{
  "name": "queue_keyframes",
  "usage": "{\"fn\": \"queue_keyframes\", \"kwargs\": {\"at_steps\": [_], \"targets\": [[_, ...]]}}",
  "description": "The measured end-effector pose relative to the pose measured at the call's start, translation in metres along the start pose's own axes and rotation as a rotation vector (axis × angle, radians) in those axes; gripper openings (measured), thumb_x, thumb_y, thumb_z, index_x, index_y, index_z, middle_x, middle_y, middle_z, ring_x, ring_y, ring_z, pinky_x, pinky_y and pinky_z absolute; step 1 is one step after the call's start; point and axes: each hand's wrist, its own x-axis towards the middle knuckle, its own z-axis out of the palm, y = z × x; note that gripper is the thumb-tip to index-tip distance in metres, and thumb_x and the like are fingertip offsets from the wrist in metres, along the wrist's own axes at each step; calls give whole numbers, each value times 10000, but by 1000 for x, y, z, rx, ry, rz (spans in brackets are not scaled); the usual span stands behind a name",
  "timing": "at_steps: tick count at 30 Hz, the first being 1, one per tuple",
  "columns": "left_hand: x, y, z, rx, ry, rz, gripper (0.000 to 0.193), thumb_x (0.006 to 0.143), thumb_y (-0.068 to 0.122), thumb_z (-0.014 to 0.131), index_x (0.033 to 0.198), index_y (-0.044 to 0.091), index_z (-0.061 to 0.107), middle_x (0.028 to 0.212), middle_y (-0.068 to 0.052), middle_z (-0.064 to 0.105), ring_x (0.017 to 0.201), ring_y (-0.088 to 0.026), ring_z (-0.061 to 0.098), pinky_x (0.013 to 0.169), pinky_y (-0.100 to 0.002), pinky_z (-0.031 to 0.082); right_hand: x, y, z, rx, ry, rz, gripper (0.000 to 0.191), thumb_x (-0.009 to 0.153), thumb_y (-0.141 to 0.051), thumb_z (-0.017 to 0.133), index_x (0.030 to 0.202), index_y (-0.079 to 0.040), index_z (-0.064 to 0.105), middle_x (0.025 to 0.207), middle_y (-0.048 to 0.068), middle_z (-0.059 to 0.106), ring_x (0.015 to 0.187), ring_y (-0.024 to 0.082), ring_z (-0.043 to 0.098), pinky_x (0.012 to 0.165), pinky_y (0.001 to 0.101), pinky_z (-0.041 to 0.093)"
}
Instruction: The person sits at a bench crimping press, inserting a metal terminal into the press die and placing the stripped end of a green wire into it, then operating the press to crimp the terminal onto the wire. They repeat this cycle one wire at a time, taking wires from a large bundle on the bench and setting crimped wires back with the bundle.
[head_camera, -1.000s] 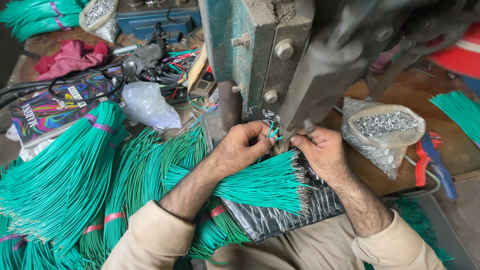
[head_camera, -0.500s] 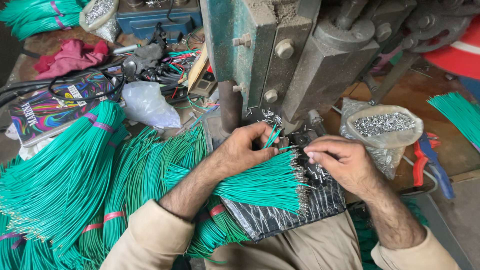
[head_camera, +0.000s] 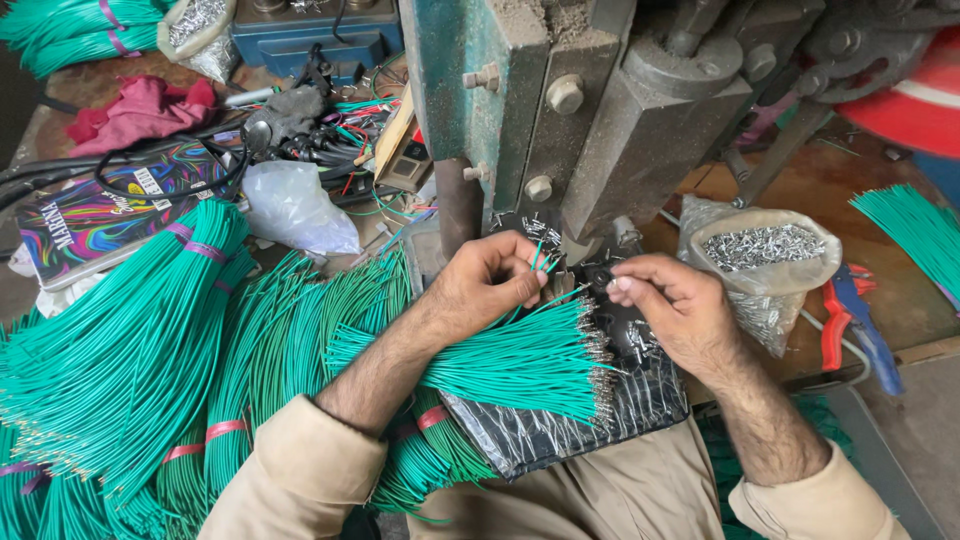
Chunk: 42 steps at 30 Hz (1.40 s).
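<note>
We are sitting at the green press machine (head_camera: 560, 130), with banded green wire bundles (head_camera: 130, 340) lying at left. A fanned wire bundle (head_camera: 520, 360) is resting across our lap on black plastic sheet (head_camera: 570, 420). Our left hand (head_camera: 487, 285) is pinching a few wire ends (head_camera: 545, 258) near the die; our right hand (head_camera: 672, 305), fingers curled, is pinching a small terminal (head_camera: 612, 284). Bag of terminals (head_camera: 765, 250) is sitting right.

My workshop bench: heavy green press machine (head_camera: 560, 120), bundled green wires (head_camera: 130, 340), bag of metal terminals (head_camera: 765, 250), red-handled pliers (head_camera: 850, 320).
</note>
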Motion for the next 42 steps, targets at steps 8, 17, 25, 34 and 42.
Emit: {"fn": "queue_keyframes", "kwargs": {"at_steps": [8,17,25,34,42], "targets": [[-1,-1,2,64,20,-45,126,1000,142,673,1025,19,660,757,34,661,699,-24,585,621,-227,500,16,16,36,203,33,-44,120,1006,-51,650,1076,45,667,968,90,758,899,112,706,830,246,576],[-3,5,2,117,16,-41,135,1008,155,656,1028,23,677,752,48,652,694,-15,572,614,-220,492,24,20,32,108,-1,20,127,942,-81,731,1023,7,773,891,20,776,819,46,663,747,215,550],[-2,4,2,143,44,-57,141,999,164,669,1025,25,676,741,50,636,686,-17,570,603,-222,490,25,20,35,158,-13,45,134,960,-75,722,1043,21,762,918,45,780,837,55,671,750,221,553],[-5,11,6,300,-22,109,196,902,126,765,1054,39,678,812,31,646,783,-49,583,713,-256,529,-6,3,-11,242,-97,108,197,934,-56,674,1106,8,746,1022,95,786,879,135,744,755,265,593],[-4,12,4,79,13,10,182,981,168,699,1108,54,636,801,49,667,764,-18,581,704,-228,506,-17,-3,-25,-490,-133,-94,149,846,-132,757,980,-75,784,966,58,689,924,222,689,814,331,541]]}}
